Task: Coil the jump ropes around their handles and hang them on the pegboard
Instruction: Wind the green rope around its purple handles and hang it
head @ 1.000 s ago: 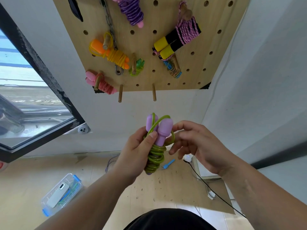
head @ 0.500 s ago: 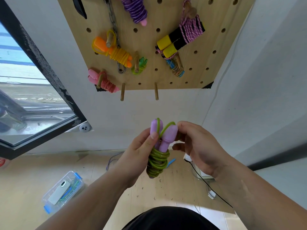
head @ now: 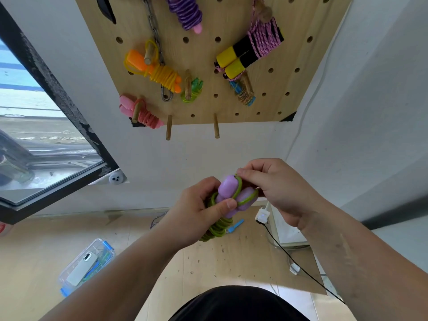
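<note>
My left hand [head: 196,214] grips the coiled jump rope [head: 228,205] (purple handles); right hand [head: 275,188] fingers pinch its green loop below the pegboard [head: 208,54].

The wooden pegboard [head: 208,54] carried coiled ropes on its pegs. By the board's own clock face, a purple rope [head: 185,12] hung at twelve, a yellow-and-black-handled rope [head: 250,54] at two, an orange-handled rope [head: 159,72] at ten, a pink rope [head: 143,113] at eight and a small green bundle [head: 194,90] near the centre. Two bare pegs [head: 168,127] stuck out at six. On the floor [head: 34,262], a clear box [head: 88,266] lay at eight o'clock of the view, and a white plug [head: 262,215] with its black cable [head: 301,267] at four.
</note>
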`<state>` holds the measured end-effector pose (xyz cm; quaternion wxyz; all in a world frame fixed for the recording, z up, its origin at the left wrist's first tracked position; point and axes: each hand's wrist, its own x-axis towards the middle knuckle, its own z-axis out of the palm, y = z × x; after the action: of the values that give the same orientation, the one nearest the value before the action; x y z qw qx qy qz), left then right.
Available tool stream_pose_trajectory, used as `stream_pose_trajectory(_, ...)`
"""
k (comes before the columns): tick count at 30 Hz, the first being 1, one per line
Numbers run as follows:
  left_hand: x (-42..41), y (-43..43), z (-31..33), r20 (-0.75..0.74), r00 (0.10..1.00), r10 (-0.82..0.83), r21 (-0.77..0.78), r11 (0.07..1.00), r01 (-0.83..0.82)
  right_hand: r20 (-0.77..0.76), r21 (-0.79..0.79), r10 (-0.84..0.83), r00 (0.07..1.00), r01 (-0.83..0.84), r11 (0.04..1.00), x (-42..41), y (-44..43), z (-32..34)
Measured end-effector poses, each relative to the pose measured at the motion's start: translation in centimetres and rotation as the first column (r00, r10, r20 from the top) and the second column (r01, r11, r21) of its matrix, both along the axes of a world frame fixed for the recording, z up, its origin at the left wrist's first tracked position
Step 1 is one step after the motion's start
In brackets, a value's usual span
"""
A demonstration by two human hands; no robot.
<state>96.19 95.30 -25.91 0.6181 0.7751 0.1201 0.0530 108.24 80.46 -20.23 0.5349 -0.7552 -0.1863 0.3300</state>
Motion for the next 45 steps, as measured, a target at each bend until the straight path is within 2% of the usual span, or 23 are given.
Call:
stream_pose_trajectory(3,0.2,0.1,0.1,0.019,1.0,0.021,0.114,0.993,-0.023,0.087,0.004,-0.022,0.996,0.021,1.0,-0.1,0.4,0.6)
stream_pose_trajectory(8,0.4,-0.1,0.2,0.043,0.997,0.071,0.195,0.978,-0.078,0.288,-0.03,-0.051,0.956,0.062,0.998,-0.6,0.5,0.3)
stream_pose_trajectory(12,0.5,0.2,0.2,0.044,0.995,0.084,0.23,0.969,-0.092,0.175,0.016,-0.021,0.984,0.019,1.0,-1.0,0.0,-0.1)
stream_pose_trajectory(18,0.8,0.0,0.0,0.024,0.997,0.072,0.255,0.964,-0.076,0.201,0.061,-0.096,0.975,0.085,0.994,-0.8,-0.2,-0.3)
stream_pose_trajectory(24,0.7,-0.3,0.2,0.039,0.992,0.116,0.05,0.992,-0.118,0.191,0.112,-0.092,0.977,0.071,0.991,-0.4,-0.5,-0.2)
stream_pose_trajectory(26,0.8,-0.4,0.2,0.046,0.99,0.136,0.04,0.99,-0.137,0.104,0.143,-0.124,0.987,0.109,0.984,-0.3,-0.6,-0.3)
stream_pose_trajectory(28,0.8,-0.4,0.1,0.071,0.988,0.137,0.067,0.988,-0.142,-0.045,0.159,-0.149,0.988,0.154,0.975,-0.1,-0.6,-0.5)
stream_pose_trajectory(31,0.4,-0.5,0.1,0.093,0.992,0.081,0.134,0.987,-0.093,-0.232,0.127,-0.148,0.961,0.181,0.975,0.2,-0.5,-0.5)
stream_pose_trajectory(34,0.1,-0.8,0.6,0.14,0.99,0.007,0.174,0.984,-0.032,-0.342,0.085,-0.158,0.926,0.197,0.977,0.4,-0.4,-0.4)
stream_pose_trajectory(36,0.0,-0.8,1.1,0.192,0.98,0.04,0.134,0.989,-0.067,-0.376,0.093,-0.127,0.918,0.173,0.98,0.4,-0.4,-0.4)
stream_pose_trajectory(40,-0.1,-0.1,1.6,0.215,0.969,0.124,-0.094,0.99,-0.105,-0.362,0.16,-0.071,0.93,0.137,0.978,0.6,-1.1,0.2)
stream_pose_trajectory(45,-0.1,-0.2,1.4,0.178,0.955,0.237,-0.168,0.964,-0.208,-0.232,0.155,0.015,0.973,0.022,0.988,0.3,-2.1,1.1)
